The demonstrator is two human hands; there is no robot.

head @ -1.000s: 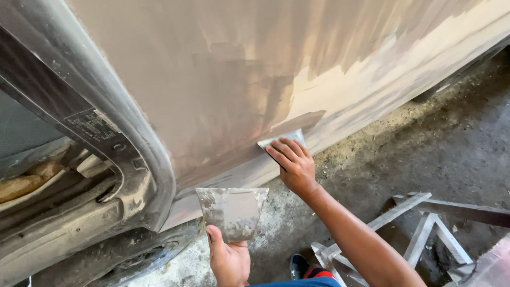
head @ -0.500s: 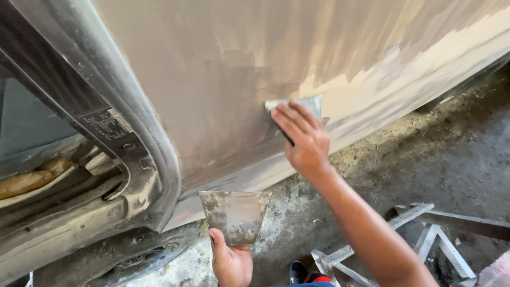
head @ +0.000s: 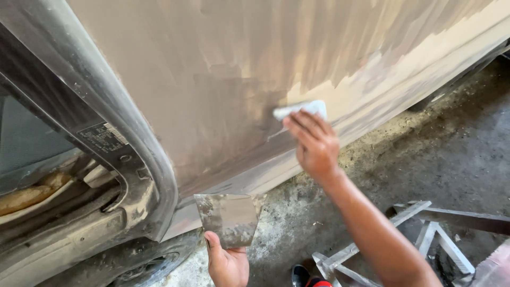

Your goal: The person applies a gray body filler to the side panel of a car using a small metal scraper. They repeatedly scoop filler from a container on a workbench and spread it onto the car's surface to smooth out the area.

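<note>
My right hand (head: 313,143) presses a small pale spreader (head: 300,110) flat against the car body panel (head: 223,79), which is smeared with brown and cream filler. The fingers lie over the spreader's lower edge. Lower down, my left hand (head: 227,263) grips a flat metal putty board (head: 229,218) by its bottom edge, holding it upright just below the panel's lower edge. Grey filler stains the board's face.
An open door frame with a dark rubber seal (head: 122,159) curves down at the left. A tyre (head: 133,260) shows below it. A metal frame of angle bars (head: 425,239) lies on the dirty concrete floor (head: 451,154) at the right. A shoe (head: 305,276) appears at the bottom.
My right hand has slid the spreader up the panel and to the right. The left hand with the board has stayed roughly in place.
</note>
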